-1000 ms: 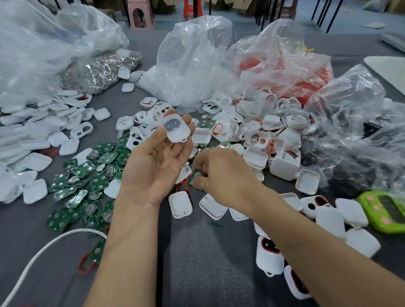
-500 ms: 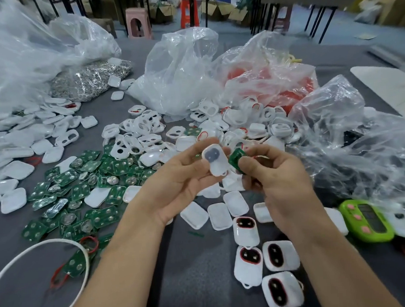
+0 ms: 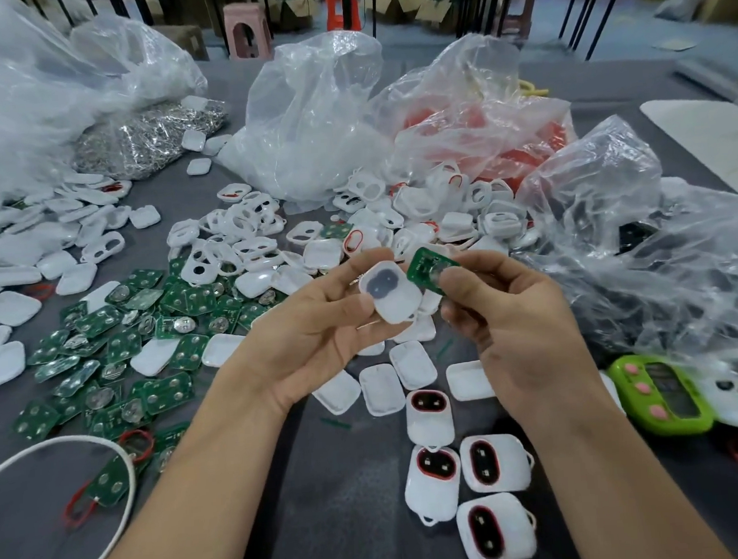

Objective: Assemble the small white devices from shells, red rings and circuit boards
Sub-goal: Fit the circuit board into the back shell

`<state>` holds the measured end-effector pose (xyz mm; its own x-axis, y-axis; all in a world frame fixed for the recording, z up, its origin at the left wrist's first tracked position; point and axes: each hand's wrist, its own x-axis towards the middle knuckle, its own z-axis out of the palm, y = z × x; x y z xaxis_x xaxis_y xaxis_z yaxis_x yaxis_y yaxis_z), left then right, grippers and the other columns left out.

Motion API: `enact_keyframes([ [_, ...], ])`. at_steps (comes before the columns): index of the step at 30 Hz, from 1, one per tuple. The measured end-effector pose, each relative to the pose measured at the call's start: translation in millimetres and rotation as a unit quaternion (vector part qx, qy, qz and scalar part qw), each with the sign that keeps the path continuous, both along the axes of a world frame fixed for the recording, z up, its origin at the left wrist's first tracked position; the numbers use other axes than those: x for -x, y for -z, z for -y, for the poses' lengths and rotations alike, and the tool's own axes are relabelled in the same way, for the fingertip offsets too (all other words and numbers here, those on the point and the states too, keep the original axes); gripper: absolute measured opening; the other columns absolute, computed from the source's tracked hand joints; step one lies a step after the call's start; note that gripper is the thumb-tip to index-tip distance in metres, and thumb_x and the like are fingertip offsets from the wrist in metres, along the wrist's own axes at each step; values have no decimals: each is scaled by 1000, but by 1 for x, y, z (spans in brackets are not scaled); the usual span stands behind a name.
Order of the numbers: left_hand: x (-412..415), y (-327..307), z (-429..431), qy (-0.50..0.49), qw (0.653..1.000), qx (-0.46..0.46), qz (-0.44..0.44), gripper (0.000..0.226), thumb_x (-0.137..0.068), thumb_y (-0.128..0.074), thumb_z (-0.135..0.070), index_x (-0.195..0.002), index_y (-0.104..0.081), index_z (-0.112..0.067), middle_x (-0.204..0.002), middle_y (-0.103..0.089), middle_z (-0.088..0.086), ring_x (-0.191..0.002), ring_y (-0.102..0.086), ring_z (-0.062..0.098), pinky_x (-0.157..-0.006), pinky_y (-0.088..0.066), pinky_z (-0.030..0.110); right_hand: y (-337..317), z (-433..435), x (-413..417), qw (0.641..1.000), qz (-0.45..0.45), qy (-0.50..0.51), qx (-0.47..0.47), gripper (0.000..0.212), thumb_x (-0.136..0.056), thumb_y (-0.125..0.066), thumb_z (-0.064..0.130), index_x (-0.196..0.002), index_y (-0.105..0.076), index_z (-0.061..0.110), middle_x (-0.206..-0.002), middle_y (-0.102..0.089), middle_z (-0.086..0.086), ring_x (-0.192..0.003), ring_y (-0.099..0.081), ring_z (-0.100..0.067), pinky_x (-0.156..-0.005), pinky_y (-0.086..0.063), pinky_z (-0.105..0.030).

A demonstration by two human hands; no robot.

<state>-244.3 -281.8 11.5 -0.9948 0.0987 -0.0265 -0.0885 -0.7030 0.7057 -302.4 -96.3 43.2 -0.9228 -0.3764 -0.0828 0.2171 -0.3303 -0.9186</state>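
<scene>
Pinching a white shell (image 3: pixel 392 293) at its near-left edge, the left hand (image 3: pixel 319 338) faces the right hand (image 3: pixel 507 314), whose fingertips grip a green circuit board (image 3: pixel 429 269) just right of it.

Bright, even overhead light, soft shadows, wide-angle edge warp, slight blur.

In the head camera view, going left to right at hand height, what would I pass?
You pass loose white shells, pile of green circuit boards, left hand, held white shell, held circuit board, right hand, crumpled clear bag.
</scene>
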Motion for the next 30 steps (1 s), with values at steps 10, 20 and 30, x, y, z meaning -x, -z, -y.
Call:
enact_keyframes([
  [10,2,3,-5,-37,998,49,-7,53,-70,-58,23,-106,-74,-12,-102,-75,13,-91,-74,24,-89,-61,35,0,2,-4,998,3,-4,-62,9,-61,-84,9,-63,-78,16,-67,-70,-3,-61,-59,-13,-58,-50,-19],
  [20,3,6,-12,-66,992,102,-16,53,-65,-62,23,-107,-65,-9,-112,-76,10,-95,-73,20,-88,-58,29,10,8,-5,985,-25,31,-168,20,-83,-80,2,-65,-78,13,-56,-66,-5,-44,-46,-12,-45,-42,-20],
  [30,4,8,-10,-38,991,123,-19,50,-69,-65,18,-98,-80,-20,-111,-77,9,-93,-75,18,-85,-60,30,11,3,-8,911,-204,106,-344,11,-70,-91,31,-69,-79,29,-63,-73,14,-59,-70,-3,-61,-55,-25],
])
